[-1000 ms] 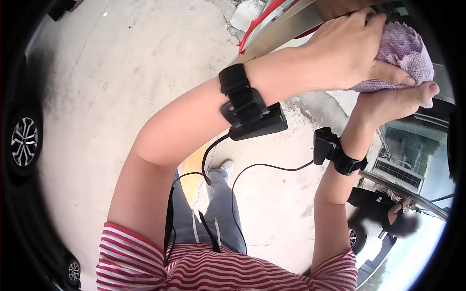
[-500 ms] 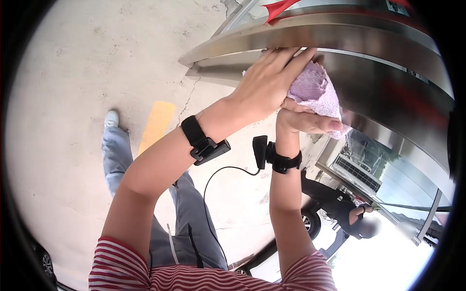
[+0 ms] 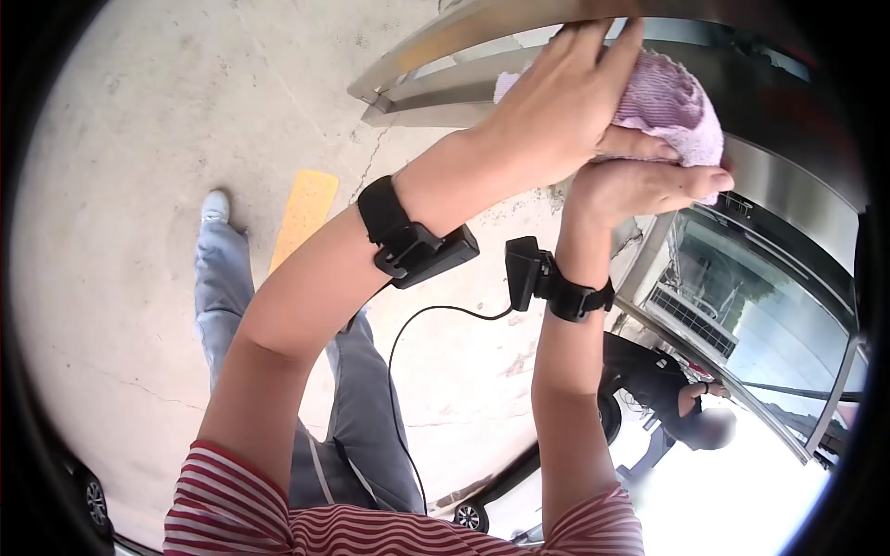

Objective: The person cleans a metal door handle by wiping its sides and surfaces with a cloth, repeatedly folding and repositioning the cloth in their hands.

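Left hand [image 3: 561, 111] left of the purple cloth [image 3: 672, 97], right hand [image 3: 640, 190] below it — both grasping it; metal frame [image 3: 445, 42] behind.

No legible text, brands or numbers in view. Yellow painted strip [image 3: 304, 218] on the concrete ground [image 3: 139, 232] carries no readable lettering.

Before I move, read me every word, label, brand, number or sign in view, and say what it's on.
No text can be read anywhere.
Cloth: no lettering shows.
Left wrist device and right wrist device: no legible label.
Metal panel: no lettering shows.
Yellow patch: no letters or numbers show.
Other person's black top: any marking is too small and blurred to read.
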Available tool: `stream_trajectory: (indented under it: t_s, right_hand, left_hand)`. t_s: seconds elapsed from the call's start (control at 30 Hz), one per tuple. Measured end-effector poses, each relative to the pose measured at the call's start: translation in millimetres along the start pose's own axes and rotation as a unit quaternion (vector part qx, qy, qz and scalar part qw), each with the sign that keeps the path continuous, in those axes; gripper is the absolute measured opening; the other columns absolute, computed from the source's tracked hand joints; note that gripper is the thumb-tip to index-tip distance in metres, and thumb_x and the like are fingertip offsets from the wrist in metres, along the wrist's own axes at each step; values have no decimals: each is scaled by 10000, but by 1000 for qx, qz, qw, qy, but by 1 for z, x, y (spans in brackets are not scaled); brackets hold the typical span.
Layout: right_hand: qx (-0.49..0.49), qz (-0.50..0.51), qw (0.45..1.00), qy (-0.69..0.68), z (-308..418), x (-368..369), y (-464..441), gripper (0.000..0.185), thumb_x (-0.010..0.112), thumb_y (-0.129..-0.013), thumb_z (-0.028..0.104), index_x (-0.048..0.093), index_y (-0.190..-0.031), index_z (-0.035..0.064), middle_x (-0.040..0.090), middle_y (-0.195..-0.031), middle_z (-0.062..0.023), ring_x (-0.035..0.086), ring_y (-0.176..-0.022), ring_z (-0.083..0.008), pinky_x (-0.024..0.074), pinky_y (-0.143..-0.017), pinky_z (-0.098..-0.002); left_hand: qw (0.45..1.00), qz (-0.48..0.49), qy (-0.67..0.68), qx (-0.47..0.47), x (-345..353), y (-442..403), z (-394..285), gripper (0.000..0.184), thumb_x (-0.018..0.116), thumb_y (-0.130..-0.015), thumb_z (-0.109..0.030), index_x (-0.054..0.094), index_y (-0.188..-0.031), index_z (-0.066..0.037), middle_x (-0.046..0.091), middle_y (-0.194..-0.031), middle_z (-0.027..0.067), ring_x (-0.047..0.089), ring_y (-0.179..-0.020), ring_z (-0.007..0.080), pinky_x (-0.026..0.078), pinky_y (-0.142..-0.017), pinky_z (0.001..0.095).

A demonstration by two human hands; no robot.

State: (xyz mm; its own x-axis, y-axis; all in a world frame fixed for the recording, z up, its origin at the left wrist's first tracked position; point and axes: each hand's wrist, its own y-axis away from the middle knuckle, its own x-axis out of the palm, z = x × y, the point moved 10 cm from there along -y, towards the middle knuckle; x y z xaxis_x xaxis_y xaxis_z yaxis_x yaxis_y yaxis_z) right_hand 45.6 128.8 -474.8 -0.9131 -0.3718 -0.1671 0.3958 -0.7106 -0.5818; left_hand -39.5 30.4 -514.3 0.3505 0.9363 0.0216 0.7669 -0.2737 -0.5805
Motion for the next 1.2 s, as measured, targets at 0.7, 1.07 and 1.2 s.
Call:
stream_trajectory:
  t_s: [0.7,1.07,1.2]
  right_hand:
    - [140,57,988,-23,-116,44,67,1215,283,-681,911,360,-1247,-161,444,-1265,-301,463,-1184,-389,392,-1025,-449]
    - [148,266,936,177,-229,35,172,651,325,-992,486,425,-1217,-117,545,-1170,-201,550,-1039,-243,454,-889,-349]
    - [260,373,886,94,-230,40,166,383,556,-917,113,471,-1222,-102,568,-1171,-141,550,-1065,-206,409,-955,-334]
  left_hand:
    - [987,22,-72,-139,-6,65,110,518,639,-777,-195,513,-1243,-5,489,-1209,181,470,-1134,363,383,-1004,453]
    - [960,151,-52,-229,-33,178,207,595,681,-800,-178,445,-1329,-43,386,-1395,138,370,-1302,313,353,-1085,406]
    - [963,83,4,-257,-52,175,186,448,652,-785,-41,557,-1222,-66,443,-1339,103,434,-1243,293,403,-1039,390]
